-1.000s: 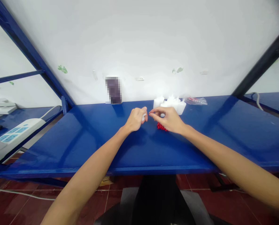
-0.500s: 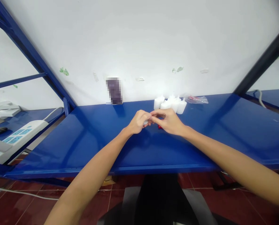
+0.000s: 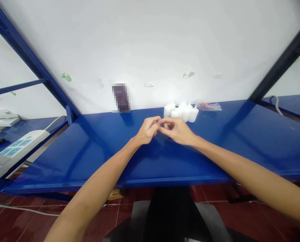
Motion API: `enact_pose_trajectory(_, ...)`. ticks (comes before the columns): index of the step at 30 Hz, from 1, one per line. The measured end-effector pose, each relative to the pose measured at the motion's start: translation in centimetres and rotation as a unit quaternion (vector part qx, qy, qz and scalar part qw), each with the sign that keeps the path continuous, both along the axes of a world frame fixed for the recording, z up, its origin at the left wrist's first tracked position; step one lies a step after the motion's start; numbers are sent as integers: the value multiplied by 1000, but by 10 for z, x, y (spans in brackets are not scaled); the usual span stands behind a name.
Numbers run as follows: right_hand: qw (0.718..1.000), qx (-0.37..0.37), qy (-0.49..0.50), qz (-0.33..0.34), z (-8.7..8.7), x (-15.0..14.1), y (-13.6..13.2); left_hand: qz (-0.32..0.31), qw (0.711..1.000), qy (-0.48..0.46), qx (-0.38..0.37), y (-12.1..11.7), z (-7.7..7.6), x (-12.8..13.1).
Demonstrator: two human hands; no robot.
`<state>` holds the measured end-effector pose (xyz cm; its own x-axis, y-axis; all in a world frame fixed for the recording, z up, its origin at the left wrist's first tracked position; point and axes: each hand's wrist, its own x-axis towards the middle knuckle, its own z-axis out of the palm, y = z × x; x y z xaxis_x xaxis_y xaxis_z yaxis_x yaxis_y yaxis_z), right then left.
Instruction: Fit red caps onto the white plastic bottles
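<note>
My left hand [image 3: 148, 130] is closed around a small white thing, of which only slivers show between the fingers; its kind is hidden. The thumb and forefinger of my right hand [image 3: 178, 130] pinch together against the left fingertips, and whatever they grip is covered. Both hands meet just above the blue table. A bit of red shows under my right hand, mostly hidden. Right behind the hands, several white plastic squeeze bottles [image 3: 182, 111] with thin nozzles stand upright in a cluster.
A clear plastic bag [image 3: 210, 107] with red pieces lies right of the bottles. A blurred dark upright object [image 3: 121, 98] leans at the wall. The blue tabletop [image 3: 89, 154] has blue frame posts at both sides. A white power strip [image 3: 24, 148] sits at the left.
Both hands stay together, with small shifts of the fingers. Less of the white thing and of the red bit shows now. The view has shifted slightly.
</note>
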<state>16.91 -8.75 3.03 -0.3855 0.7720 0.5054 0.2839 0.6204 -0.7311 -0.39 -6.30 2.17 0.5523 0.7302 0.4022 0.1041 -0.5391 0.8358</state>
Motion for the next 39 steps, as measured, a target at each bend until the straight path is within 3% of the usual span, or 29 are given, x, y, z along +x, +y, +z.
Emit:
enact_pose_trajectory(3,999,-6,32,-29,1,2,4,42,998,23,35,0,6,-3)
enact_pose_trajectory(5,996,-6,60,-68,4,5,7,80,989,78,96,1,10,-8)
enact_pose_trajectory(8,991,0,68,-114,6,11,12,137,954,193,184,4,13,-16)
enact_pose_trajectory(11,993,4,27,-114,5,13,14,160,929,250,219,8,10,-19)
enact_pose_trajectory(16,989,45,-62,-127,3,16,20,223,922,248,196,19,2,-20)
enact_pose_trajectory(19,964,78,-189,-168,5,24,23,287,911,255,152,28,-2,-27)
enact_pose_trajectory(25,917,24,-382,-117,7,39,23,293,885,334,140,36,-7,-37)
enact_pose_trajectory(32,882,56,-459,-93,4,37,23,304,858,386,149,31,-4,-28)
enact_pose_trajectory(39,888,63,-446,-92,2,34,24,311,842,403,176,29,-3,-23)
